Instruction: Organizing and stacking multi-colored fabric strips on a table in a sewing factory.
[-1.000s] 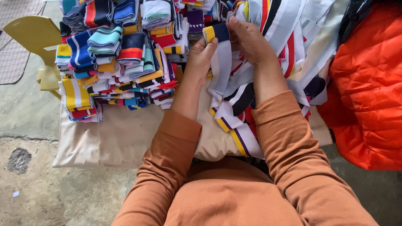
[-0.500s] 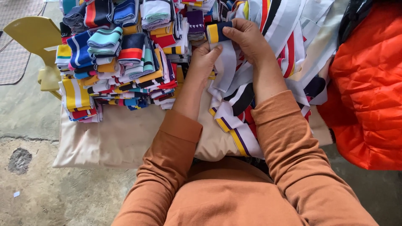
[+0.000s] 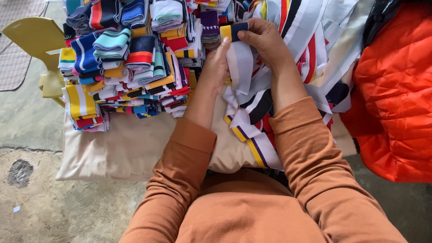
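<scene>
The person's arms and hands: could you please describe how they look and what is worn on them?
Both arms wear long, loose orange-brown sleeves, left sleeve and right sleeve, each ending in a plain cuff at the wrist. The left hand and right hand are bare, with no gloves, rings or watch visible.

A rough grey concrete floor [image 3: 67,211] with a dark stain lies under soft daylight. A pale yellow plastic chair [image 3: 33,40] stands at the left beside a counter draped in beige cloth [image 3: 121,148], with a woven mat [image 3: 13,67] behind it.
</scene>
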